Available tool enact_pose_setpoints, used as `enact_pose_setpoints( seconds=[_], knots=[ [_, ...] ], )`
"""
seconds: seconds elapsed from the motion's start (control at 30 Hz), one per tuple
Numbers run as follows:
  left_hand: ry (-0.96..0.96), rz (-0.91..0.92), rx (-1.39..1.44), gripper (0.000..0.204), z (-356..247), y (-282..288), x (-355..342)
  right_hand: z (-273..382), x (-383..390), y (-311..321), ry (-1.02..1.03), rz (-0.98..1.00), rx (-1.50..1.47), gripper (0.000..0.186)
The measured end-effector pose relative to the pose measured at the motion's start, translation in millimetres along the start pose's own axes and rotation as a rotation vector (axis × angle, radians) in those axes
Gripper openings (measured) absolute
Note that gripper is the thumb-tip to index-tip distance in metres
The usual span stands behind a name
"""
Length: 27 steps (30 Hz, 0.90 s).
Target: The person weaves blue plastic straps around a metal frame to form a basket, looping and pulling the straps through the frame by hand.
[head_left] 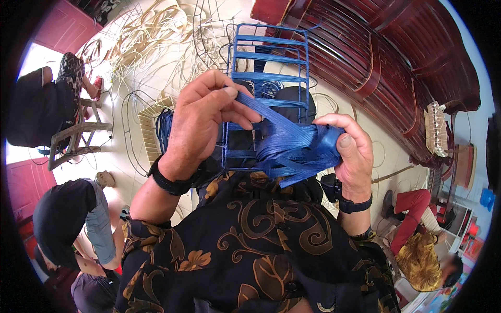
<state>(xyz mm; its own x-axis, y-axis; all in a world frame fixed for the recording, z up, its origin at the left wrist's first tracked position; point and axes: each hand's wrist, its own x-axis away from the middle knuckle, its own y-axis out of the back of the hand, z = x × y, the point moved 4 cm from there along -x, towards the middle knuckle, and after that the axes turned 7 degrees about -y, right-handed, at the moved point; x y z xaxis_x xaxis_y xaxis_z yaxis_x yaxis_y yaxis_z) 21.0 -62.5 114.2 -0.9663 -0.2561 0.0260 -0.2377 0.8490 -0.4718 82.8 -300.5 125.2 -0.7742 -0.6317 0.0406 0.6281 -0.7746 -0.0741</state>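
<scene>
A folded bundle of flat blue plastic strapping [297, 143] hangs between my hands in front of my chest. My right hand [355, 148] grips its right end, thumb and fingers closed round it. Up and to the left, my left hand [209, 104] pinches a length of the strapping drawn out from the bundle. Behind and below both hands lies a rectangular wire frame [308, 68], with blue strapping wound across it in several spaced bands. The bundle hides part of the frame's lower right side.
Pale loose strips [151, 31] lie tangled on the tiled floor at the far left. A dark red wooden bench [355, 57] fills the far right. A wooden stool [78, 136] stands left. Several other people sit or bend nearby, one in red trousers [412, 208] at right.
</scene>
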Motion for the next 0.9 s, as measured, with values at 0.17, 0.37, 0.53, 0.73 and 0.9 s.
enact_pose_setpoints(
  seconds=[0.17, 0.37, 0.53, 0.73, 0.9],
  knots=[
    [0.011, -0.051, -0.036, 0.011, 1, 9, 8, -6, 6, 0, -0.078, -0.019, 0.001, 0.056],
    [-0.141, -0.114, -0.009, 0.01, -7, 19, 43, -15, 23, 10, -0.187, -0.081, 0.159, 0.072],
    [-0.006, -0.077, -0.065, 0.013, 7, 41, 57, -8, 25, 18, -0.069, -0.049, 0.11, 0.063],
    [-0.576, -0.226, -0.857, 0.049, -33, 37, 63, 8, 12, 2, -0.035, -0.066, 0.151, 0.057],
    [-0.96, 0.135, -0.905, 0.082, -50, 0, 75, 22, -14, -42, 0.011, 0.06, 0.369, 0.056]
  ],
)
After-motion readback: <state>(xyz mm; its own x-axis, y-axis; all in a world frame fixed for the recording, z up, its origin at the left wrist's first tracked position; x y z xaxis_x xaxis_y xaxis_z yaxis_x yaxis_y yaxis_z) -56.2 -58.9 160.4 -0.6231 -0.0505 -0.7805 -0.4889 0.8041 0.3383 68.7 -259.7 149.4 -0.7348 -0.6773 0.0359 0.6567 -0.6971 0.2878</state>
